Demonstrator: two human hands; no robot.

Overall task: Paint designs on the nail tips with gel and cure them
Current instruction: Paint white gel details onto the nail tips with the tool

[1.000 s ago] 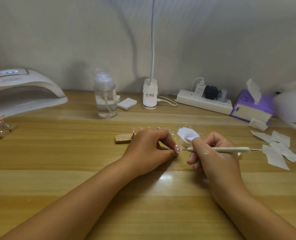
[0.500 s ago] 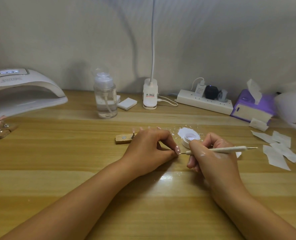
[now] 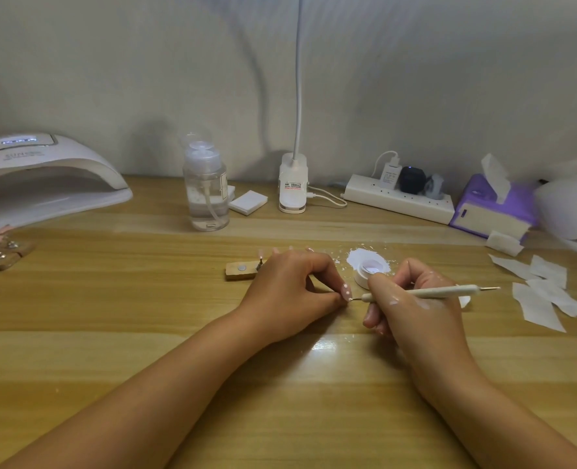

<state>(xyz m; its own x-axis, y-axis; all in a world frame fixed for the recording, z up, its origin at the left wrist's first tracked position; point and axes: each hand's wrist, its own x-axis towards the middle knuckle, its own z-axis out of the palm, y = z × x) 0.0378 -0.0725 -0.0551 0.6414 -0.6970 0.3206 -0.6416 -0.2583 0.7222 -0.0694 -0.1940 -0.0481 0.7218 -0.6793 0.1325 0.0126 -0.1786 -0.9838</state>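
head cam: left hand (image 3: 290,286) is pinching the pink nail tip (image 3: 346,292) between thumb and forefinger, about mid-desk (image 3: 111,333), just near-left of the white gel pot (image 3: 364,277). right hand (image 3: 412,304) has its fingers wrapped round the dotting tool (image 3: 425,292) like a pen. its metal end touches the low end of the tip, which already shows a few white dots.

what i'd worry about: the tip is only held by fingertips, so any wobble and the dot smears or lands off line. too much gel on the ball and the dots could run together. there's also white gel on the back of the right hand, easy to transfer onto wet work. the curing lamp (image 3: 43,177) sits way over at the desk's far left corner.

versus a second ago: the tool was level and a hair off the nail, now it's dipped in and made contact. left hand hasn't really budged.
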